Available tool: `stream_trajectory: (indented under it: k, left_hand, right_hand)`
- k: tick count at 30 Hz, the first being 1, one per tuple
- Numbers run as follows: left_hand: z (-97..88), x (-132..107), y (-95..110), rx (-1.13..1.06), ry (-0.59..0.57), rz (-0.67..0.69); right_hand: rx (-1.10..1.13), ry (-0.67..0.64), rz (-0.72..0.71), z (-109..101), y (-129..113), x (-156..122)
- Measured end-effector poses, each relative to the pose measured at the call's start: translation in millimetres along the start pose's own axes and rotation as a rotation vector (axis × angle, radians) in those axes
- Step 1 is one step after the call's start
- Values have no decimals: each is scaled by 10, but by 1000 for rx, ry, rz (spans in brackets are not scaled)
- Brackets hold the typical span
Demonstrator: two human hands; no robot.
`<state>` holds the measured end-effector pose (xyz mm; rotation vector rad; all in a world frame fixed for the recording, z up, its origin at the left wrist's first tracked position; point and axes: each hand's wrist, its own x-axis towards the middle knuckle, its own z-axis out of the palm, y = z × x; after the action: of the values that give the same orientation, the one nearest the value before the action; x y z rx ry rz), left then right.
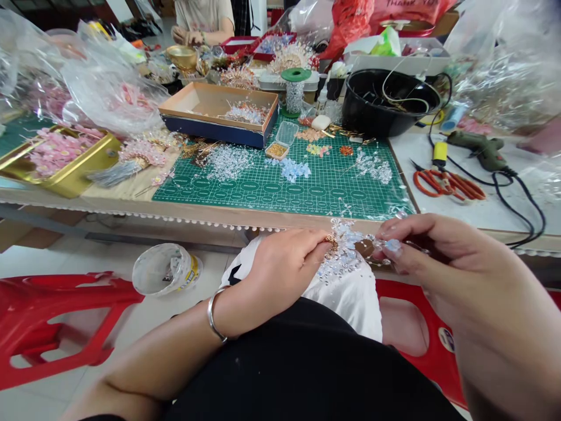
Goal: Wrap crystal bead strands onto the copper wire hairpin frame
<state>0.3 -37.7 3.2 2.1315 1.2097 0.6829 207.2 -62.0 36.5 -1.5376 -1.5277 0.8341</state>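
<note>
Over my lap, my left hand (284,263) is closed around the gold wired base of a beaded flower hair ornament (344,251). The piece has pale blue petals and many clear beads on thin wires that fan out to the right. My right hand (442,251) pinches a beaded strand with a pale blue flower (391,245) at the ornament's right side. On the green cutting mat (280,196) beyond lie loose blue flowers (294,170), a heap of clear beads (228,162) and a small box of gold beads (277,151).
A blue-sided box (219,131), a black bowl (368,111) and a spool of clear beads (294,93) stand farther back. Orange-handled pliers (447,184) and a glue gun (482,149) lie right. A gold tin (74,175) holds pink flowers. Another person (204,20) sits opposite.
</note>
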Motion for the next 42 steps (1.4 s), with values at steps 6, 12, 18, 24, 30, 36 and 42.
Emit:
stream_trajectory:
  k: [6,12,18,24,30,36,42]
  left_hand:
    - [-21,-7,10,2,18,5]
    - [-39,-7,30,88,12,24]
    - [-16,-24,47,124,29,87]
    - [-36,-20,37,112,-6,44]
    - [-62,-12,29,87,-18,32]
    - [-74,1,51,89,-51,48]
    - [-64,-18,49,66,-48,45]
  right_hand:
    - [165,-109,108,-76,11,21]
    - [-342,-240,-74,-77,-58,15]
    - [-567,-107,-252,30,-92,56]
    - [-389,-42,-210,77,-150,21]
    - [-160,-241,-77,-39,-107,-11]
    - [-573,-202,-518,-46,-160,-7]
    - [-709,-230,-721,-22,-153,13]
